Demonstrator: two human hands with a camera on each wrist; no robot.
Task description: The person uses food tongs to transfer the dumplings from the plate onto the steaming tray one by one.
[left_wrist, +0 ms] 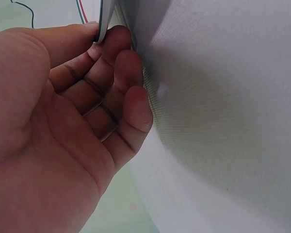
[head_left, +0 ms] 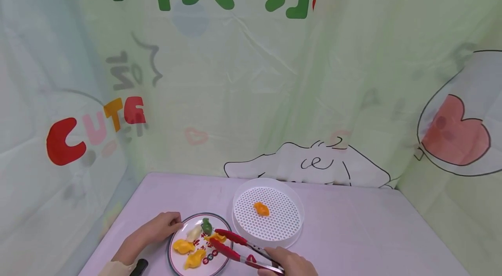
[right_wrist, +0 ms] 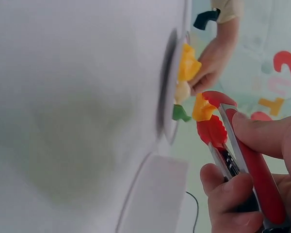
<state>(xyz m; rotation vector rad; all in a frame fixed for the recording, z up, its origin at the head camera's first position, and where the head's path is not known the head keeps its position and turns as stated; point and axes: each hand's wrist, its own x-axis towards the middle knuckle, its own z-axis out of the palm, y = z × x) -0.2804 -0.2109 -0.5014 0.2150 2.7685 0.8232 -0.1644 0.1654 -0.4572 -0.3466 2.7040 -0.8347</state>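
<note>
My left hand (head_left: 162, 226) pinches the left rim of a round patterned plate (head_left: 217, 223); in the left wrist view the thumb and fingertips meet at the plate's edge (left_wrist: 105, 22). On the plate lie a green dumpling (head_left: 206, 226), a whitish dumpling (head_left: 194, 233) and two yellow dumplings (head_left: 183, 247). My right hand (head_left: 292, 263) grips metal tongs (head_left: 224, 250) with red tips. Between those tips is another yellow dumpling (right_wrist: 202, 108), which in the right wrist view appears raised off the plate.
Right of the plate stands a round white steamer tray (head_left: 282, 219) with a perforated base and one orange-yellow dumpling (head_left: 261, 209) on it. The pale table (head_left: 353, 232) meets printed curtains (head_left: 251, 93) at the back and sides.
</note>
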